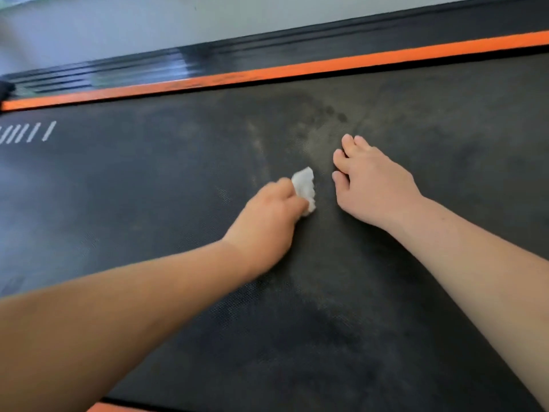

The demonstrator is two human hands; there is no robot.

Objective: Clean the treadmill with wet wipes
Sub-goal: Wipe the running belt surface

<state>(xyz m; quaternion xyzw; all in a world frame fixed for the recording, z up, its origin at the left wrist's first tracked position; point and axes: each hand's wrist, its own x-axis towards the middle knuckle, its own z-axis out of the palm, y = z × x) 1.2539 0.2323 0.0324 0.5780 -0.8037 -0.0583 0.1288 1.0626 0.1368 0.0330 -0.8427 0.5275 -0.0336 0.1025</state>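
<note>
The black treadmill belt [148, 203] fills most of the view. It shows dusty smears and a dark footprint mark [320, 114] near its far side. My left hand [267, 218] grips a crumpled white wet wipe [304, 185] and holds it against the belt at the middle. My right hand [371, 182] rests palm down on the belt just to the right of the wipe, fingers slightly bent, holding nothing.
An orange stripe [297, 68] runs along the belt's far edge, with a black ribbed side rail [267, 46] beyond it and grey floor [118, 22] behind. White dash markings [29, 133] lie on the belt at the left. Another orange edge [101, 408] shows at the bottom.
</note>
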